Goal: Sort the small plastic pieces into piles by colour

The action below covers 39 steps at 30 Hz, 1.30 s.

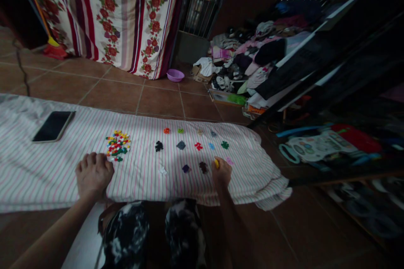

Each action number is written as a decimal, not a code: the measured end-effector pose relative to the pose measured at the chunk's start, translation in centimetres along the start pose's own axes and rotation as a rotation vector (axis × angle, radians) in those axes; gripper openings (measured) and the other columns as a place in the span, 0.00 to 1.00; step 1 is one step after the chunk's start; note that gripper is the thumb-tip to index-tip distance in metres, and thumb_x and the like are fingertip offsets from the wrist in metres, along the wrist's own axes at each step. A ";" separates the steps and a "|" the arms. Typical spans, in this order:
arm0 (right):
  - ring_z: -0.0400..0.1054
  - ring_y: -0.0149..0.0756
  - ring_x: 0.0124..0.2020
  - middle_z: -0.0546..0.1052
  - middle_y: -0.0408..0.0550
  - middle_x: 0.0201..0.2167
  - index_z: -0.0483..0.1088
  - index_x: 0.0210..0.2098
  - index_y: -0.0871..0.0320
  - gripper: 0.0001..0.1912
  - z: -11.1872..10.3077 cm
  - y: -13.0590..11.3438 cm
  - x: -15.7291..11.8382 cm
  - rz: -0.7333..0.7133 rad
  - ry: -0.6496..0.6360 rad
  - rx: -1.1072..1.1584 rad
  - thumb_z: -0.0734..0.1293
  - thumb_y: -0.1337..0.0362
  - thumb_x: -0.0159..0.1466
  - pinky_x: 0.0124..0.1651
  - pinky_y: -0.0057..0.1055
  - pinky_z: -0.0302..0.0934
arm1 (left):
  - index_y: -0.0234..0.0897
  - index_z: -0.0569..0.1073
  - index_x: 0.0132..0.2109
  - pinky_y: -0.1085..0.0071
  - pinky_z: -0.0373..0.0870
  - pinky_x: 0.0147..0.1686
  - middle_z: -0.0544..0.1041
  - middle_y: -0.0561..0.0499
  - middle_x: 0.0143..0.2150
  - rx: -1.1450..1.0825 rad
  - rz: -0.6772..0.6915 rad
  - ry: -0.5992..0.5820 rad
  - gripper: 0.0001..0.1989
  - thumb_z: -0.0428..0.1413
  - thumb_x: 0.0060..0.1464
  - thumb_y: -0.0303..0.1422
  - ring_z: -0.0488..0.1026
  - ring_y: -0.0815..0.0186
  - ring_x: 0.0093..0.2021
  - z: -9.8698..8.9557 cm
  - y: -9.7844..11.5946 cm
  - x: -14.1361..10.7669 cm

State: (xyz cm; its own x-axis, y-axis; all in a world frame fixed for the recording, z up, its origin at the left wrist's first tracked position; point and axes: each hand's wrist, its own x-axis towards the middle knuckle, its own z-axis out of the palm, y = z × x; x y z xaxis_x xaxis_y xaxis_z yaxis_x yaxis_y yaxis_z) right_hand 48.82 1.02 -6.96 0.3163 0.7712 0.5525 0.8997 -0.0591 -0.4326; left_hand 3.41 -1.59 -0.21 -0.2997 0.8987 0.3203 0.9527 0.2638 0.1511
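My left hand (94,174) rests on the striped cloth (142,185), fingers bent and slightly apart, with nothing visible in it. Just beyond it lies a mixed pile of small plastic pieces (118,145) in red, yellow, white, green and orange. My right hand (222,173) is closed on a small yellow piece (216,163), pinched at the fingertips above the cloth. Near that hand are a dark brown cluster (203,167) and a pink cluster (229,161). Other single-colour clusters include black (159,146), red (198,146), green (224,145), white (163,170) and dark purple (186,169).
A phone (53,126) lies on the cloth at the left. Beyond the cloth are a tiled floor, a purple basin (175,75) and a floral curtain (126,17). Clothes (246,56) are heaped at the back right, near a dark rack. My knees (126,235) are close to the cloth's front edge.
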 end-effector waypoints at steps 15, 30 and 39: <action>0.67 0.44 0.40 0.77 0.55 0.36 0.71 0.38 0.60 0.17 0.6 1.0 -0.1 -0.004 0.020 0.000 0.55 0.58 0.65 0.49 0.42 0.55 | 0.33 0.71 0.46 0.51 0.61 0.51 0.72 0.34 0.50 0.013 0.006 0.000 0.17 0.42 0.59 0.35 0.65 0.46 0.56 0.1 -0.2 -0.1; 0.66 0.42 0.40 0.77 0.54 0.35 0.70 0.34 0.59 0.14 0.6 1.0 -0.1 -0.024 0.021 0.032 0.56 0.60 0.64 0.48 0.40 0.55 | 0.31 0.71 0.46 0.50 0.61 0.52 0.71 0.32 0.50 -0.007 0.008 -0.032 0.17 0.42 0.58 0.34 0.65 0.45 0.56 0.0 -0.3 -0.1; 0.66 0.43 0.41 0.76 0.55 0.36 0.72 0.32 0.59 0.17 0.2 0.2 0.0 -0.017 0.060 0.012 0.57 0.56 0.65 0.48 0.42 0.55 | 0.29 0.72 0.46 0.52 0.59 0.53 0.71 0.32 0.51 -0.007 -0.003 -0.010 0.17 0.43 0.58 0.33 0.64 0.46 0.57 -0.1 0.0 -0.1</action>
State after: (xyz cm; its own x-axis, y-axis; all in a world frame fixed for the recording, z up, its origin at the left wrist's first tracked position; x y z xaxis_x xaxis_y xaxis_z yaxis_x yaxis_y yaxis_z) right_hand 48.92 1.10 -7.17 0.3191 0.7326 0.6012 0.9013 -0.0384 -0.4316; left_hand 3.47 -1.73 -0.11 -0.3023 0.9012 0.3105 0.9513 0.2645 0.1585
